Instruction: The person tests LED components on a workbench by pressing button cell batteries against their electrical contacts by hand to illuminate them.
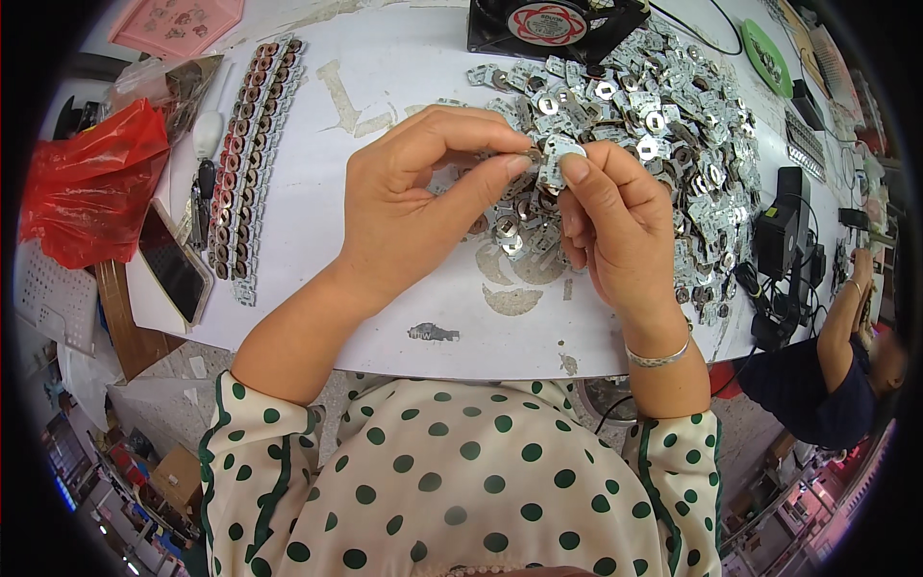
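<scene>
Both my hands meet above the white table, just in front of a heap of small metal plates [707,183]. Between the thumb and fingers of my right hand [625,216] is a small silvery metal plate [555,159] with holes in it, held tilted up. Close against its left edge, my left hand [409,197] pinches with thumb and forefinger; a tiny shiny bit shows at the fingertips, too small to name. Many plates in the heap carry dark or silvery round pieces.
Long rows of plates with brown rings [255,163] stand at the left, beside a phone [173,262] and a red plastic bag [91,188]. A black fan [553,27] sits behind the heap. Black adapters [784,236] and a green tray [762,58] lie right; a co-worker [817,375] is beyond.
</scene>
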`<state>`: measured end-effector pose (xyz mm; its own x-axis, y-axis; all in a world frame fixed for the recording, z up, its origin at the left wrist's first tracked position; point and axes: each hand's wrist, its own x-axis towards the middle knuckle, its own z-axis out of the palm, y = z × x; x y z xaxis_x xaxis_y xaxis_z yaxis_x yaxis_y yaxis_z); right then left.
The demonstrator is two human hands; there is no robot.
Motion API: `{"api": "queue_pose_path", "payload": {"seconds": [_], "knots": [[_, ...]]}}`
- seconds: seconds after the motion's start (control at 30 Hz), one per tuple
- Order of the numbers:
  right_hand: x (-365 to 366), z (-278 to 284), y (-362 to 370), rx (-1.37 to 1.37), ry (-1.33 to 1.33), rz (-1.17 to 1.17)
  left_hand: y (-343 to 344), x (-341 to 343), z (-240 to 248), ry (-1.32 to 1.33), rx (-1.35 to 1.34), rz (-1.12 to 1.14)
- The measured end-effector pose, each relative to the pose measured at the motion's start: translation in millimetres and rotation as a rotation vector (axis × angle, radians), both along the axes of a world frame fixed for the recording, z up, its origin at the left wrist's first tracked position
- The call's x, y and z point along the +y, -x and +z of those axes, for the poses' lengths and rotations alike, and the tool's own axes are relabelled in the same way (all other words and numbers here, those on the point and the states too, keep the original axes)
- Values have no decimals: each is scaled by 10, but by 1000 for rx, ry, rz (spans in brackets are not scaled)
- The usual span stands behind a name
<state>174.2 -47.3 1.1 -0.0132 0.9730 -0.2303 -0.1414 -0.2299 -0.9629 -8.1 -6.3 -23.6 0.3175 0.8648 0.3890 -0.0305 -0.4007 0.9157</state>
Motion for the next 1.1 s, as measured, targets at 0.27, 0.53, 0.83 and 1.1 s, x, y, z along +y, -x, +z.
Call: {"api": "queue_pose_path", "payload": {"seconds": [0.27, 0.53, 0.83, 1.1], "knots": [[-3, 23, 21, 120, 76, -24, 22, 2, -2, -23, 3, -29], [96, -19, -156, -327, -103, -27, -14, -19, 0, 343, -135, -95], [53, 11, -208, -362, -186, 141, 77, 46, 64, 576, -142, -138], [43, 151, -177, -322, 4, 298, 157, 99, 107, 833, -153, -303]]}}
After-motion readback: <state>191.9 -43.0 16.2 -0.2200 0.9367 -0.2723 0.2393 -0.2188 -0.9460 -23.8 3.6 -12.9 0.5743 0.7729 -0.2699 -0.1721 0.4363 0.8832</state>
